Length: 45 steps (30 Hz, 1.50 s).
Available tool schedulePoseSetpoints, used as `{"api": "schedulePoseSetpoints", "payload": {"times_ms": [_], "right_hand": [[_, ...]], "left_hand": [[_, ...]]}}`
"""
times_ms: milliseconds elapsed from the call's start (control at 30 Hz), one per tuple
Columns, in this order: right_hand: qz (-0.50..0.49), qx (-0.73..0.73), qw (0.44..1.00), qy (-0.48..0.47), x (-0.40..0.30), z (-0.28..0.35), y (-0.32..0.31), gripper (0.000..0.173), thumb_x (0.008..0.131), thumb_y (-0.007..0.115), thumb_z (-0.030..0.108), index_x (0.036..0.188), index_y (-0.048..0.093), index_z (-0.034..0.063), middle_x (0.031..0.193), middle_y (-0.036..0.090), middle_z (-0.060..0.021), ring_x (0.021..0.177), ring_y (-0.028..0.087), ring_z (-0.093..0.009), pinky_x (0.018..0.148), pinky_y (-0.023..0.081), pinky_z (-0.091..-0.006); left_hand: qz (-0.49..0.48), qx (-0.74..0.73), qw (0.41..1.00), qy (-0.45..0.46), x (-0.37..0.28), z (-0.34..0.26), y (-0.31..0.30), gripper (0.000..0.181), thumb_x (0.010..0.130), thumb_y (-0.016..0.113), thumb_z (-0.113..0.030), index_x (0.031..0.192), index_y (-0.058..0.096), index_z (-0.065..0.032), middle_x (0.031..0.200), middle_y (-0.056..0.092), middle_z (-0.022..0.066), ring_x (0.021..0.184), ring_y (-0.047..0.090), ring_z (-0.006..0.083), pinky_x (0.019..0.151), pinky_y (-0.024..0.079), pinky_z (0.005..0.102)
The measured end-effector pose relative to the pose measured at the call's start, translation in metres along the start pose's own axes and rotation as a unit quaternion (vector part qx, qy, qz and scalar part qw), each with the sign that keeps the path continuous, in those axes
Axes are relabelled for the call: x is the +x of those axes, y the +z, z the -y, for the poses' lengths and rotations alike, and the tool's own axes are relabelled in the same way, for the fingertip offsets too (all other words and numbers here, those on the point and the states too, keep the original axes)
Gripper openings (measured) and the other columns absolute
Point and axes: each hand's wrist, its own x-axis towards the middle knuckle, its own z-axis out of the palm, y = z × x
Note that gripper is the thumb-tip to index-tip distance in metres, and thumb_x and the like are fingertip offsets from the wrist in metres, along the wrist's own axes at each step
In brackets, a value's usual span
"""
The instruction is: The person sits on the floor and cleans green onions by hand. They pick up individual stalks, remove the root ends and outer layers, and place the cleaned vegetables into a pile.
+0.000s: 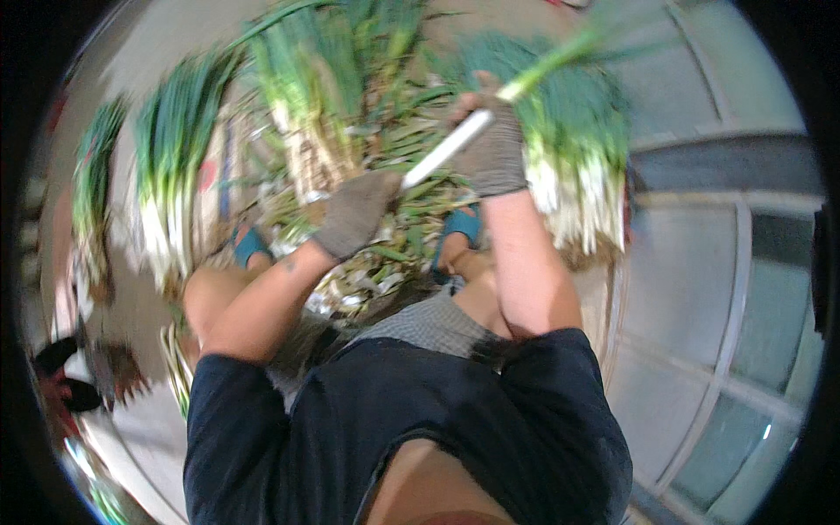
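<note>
I hold one large green onion slantwise in front of me, its white stem low and its blurred green leaves high to the right. My right hand, in a brownish knit glove, is closed around it where the white turns green. At the stem's lower end is my left hand, gloved alike, with its fingers closed over the root end, which is hidden. Peeled leaves and skins litter the floor beneath both hands. Beyond my left hand stands a bunch of green onions with brownish, dry-skinned stems.
A bunch with clean white stems lies to the right, beside a framed glass door. More bunches lie at the left and far left. My feet in teal sandals flank the litter.
</note>
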Motion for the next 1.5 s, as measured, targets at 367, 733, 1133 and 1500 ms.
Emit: {"api": "schedulePoseSetpoints", "payload": {"times_ms": [367, 733, 1133, 1500], "right_hand": [[-0.096, 0.022, 0.995, -0.023, 0.012, 0.036, 0.02, 0.029, 0.087, 0.065, 0.016, 0.114, 0.056, 0.0099, 0.069, 0.058, -0.0049, 0.055, 0.056, -0.017, 0.052, 0.052, -0.0317], [0.01, -0.027, 0.998, -0.06, 0.015, 0.002, 0.007, 0.029, 0.094, 0.057, 0.013, 0.121, 0.049, 0.0062, 0.067, 0.052, -0.0027, 0.055, 0.048, -0.014, 0.052, 0.045, -0.0264], [-0.052, -0.123, 0.985, -0.109, 0.023, 0.008, 0.007, 0.029, 0.092, 0.055, 0.009, 0.12, 0.05, 0.0042, 0.068, 0.05, -0.0034, 0.053, 0.047, -0.014, 0.051, 0.043, -0.0275], [-0.078, -0.111, 0.985, -0.102, 0.021, 0.016, 0.016, 0.029, 0.092, 0.055, 0.007, 0.12, 0.049, 0.0057, 0.068, 0.052, -0.0043, 0.055, 0.05, -0.015, 0.05, 0.047, -0.0287]], "left_hand": [[0.02, -0.146, 0.944, -0.294, -0.017, 0.019, -0.041, 0.039, 0.099, 0.05, -0.035, 0.094, 0.067, 0.0005, 0.075, 0.066, 0.0104, 0.062, 0.061, 0.0135, 0.056, 0.048, 0.0303], [0.146, -0.44, 0.837, -0.291, 0.011, -0.039, -0.031, 0.046, 0.099, 0.043, -0.044, 0.094, 0.063, -0.0022, 0.063, 0.062, 0.0036, 0.042, 0.05, 0.0088, 0.039, 0.038, 0.021], [0.113, -0.52, 0.797, -0.286, 0.009, -0.028, -0.018, 0.051, 0.096, 0.05, -0.049, 0.107, 0.064, -0.0006, 0.063, 0.056, 0.001, 0.046, 0.049, 0.01, 0.045, 0.04, 0.0216], [0.081, -0.395, 0.863, -0.303, 0.006, -0.019, -0.021, 0.044, 0.095, 0.051, -0.044, 0.088, 0.065, -0.0026, 0.064, 0.062, 0.0059, 0.047, 0.054, 0.0139, 0.046, 0.042, 0.0259]]}}
